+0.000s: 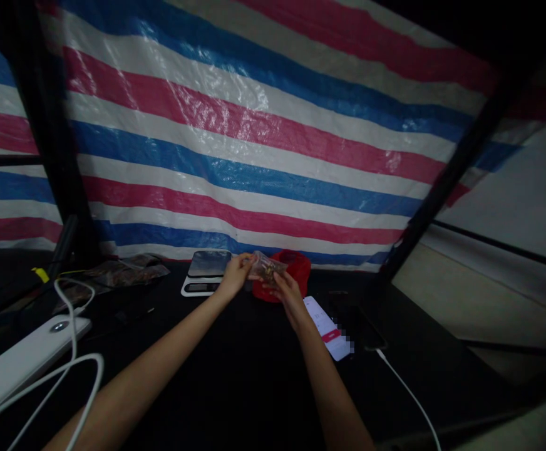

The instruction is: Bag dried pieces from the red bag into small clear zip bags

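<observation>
I saw small clear bag (266, 268) held between both hands at 12 o'clock, over red bowl (286, 275) | long axis 9-to-3 | left hand (234, 275) pinched its 9 end, right hand (286, 289) its 3 end | equally near.

I see bare counter (235, 376) between my forearms; scale (205, 272), red bowl (296, 269) and phone (327, 326) crowd the far side.
</observation>
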Tool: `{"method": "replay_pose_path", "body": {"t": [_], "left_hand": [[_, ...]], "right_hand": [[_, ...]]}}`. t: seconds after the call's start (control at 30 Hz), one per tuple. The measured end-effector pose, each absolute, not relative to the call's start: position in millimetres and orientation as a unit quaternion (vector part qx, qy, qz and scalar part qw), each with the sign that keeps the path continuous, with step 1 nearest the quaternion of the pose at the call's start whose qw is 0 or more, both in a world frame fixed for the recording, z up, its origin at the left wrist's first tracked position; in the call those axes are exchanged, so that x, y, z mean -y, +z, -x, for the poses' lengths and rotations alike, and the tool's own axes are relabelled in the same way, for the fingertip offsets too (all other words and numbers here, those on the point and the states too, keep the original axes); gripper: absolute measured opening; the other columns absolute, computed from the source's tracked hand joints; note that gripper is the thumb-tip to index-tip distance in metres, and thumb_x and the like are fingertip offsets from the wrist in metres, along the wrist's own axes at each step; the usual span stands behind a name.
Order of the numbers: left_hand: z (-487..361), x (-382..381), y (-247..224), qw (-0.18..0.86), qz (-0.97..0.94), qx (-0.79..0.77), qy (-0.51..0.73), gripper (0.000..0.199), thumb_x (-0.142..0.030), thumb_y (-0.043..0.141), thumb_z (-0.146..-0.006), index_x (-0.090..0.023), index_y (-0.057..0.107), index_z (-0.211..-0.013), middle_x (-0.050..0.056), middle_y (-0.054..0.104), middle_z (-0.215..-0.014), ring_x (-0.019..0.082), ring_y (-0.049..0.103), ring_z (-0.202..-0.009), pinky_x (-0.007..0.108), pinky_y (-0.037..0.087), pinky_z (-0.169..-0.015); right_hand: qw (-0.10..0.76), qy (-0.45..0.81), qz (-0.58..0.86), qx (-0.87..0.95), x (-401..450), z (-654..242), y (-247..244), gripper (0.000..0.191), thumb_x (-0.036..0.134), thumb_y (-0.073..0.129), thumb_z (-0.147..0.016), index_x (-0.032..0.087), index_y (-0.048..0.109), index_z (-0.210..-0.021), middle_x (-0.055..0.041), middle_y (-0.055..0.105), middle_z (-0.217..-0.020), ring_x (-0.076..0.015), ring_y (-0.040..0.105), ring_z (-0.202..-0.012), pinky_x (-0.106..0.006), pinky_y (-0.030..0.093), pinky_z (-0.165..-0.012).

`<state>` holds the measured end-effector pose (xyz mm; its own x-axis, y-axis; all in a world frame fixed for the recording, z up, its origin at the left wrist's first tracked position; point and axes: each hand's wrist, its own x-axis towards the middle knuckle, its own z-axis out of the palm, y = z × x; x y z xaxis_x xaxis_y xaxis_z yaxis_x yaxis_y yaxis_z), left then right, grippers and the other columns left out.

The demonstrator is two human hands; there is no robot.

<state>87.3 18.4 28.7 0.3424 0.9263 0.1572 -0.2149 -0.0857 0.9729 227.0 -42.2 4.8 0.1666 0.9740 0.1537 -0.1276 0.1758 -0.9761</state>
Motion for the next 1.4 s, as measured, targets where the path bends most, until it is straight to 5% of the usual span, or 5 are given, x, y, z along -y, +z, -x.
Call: {"method": "replay_pose_path", "body": {"t": [0.33, 0.6, 0.83, 1.2, 1.4], "left_hand": [[-145.7, -41.6, 25.5, 0.262, -0.782, -0.352, 0.442, 0.034, -0.031, 0.037, -0.086, -0.014, 0.050, -0.112, 0.011, 0.060, -0.101, 0.021, 0.055, -0.094, 0.034, 0.041, -0.084], [-121.1, -42.7, 10.7, -0.040, -0.916, -0.330, 0.224, 0.075, -0.056, 0.068, -0.053, -0.020, 0.047, -0.115, 0.013, 0.039, -0.125, 0.032, 0.034, -0.114, 0.049, 0.024, -0.093], [-110.3, -46.6, 13.1, -0.054, -0.908, -0.356, 0.212, 0.013, -0.028, 0.061, -0.072, -0.018, 0.062, -0.080, 0.007, 0.052, -0.101, 0.023, 0.044, -0.100, 0.043, 0.026, -0.090], [-102.0, -69.6, 15.7, 0.227, -0.772, -0.504, 0.312, 0.025, -0.027, 0.037, -0.086, -0.017, 0.059, -0.085, 0.005, 0.064, -0.089, 0.017, 0.057, -0.086, 0.026, 0.038, -0.073], [-106.9, -54.0, 30.1, 0.136, -0.705, -0.479, 0.504, 0.028, -0.006, 0.036, -0.076, -0.014, 0.050, -0.098, 0.009, 0.056, -0.100, 0.019, 0.050, -0.099, 0.033, 0.036, -0.086]], "right_hand": [[0.651, 0.398, 0.478, 0.436, 2.5, -305.2, 37.7, 0.037, 0.038, 0.066, -0.061, 0.019, 0.058, -0.092, -0.0020, 0.065, -0.090, -0.0128, 0.061, -0.068, -0.022, 0.046, -0.060], [0.524, 0.362, 0.527, 0.563, -13.9, -334.3, 25.9, 0.040, 0.039, 0.064, -0.062, 0.016, 0.058, -0.094, -0.0058, 0.065, -0.093, -0.0177, 0.061, -0.075, -0.029, 0.048, -0.067], [0.455, 0.334, 0.561, 0.606, -16.2, -341.2, 18.1, 0.040, 0.039, 0.061, -0.065, 0.015, 0.058, -0.097, -0.0064, 0.065, -0.092, -0.0191, 0.061, -0.077, -0.031, 0.048, -0.067], [0.366, 0.272, 0.543, 0.705, -14.8, -320.2, 31.5, 0.031, 0.026, 0.060, -0.065, 0.015, 0.062, -0.094, -0.0063, 0.065, -0.095, -0.0202, 0.059, -0.089, -0.035, 0.043, -0.085], [0.316, 0.236, 0.551, 0.735, -16.9, -303.9, 37.2, 0.030, 0.024, 0.060, -0.065, 0.015, 0.065, -0.093, -0.0064, 0.066, -0.094, -0.0202, 0.061, -0.088, -0.033, 0.044, -0.084]]}}
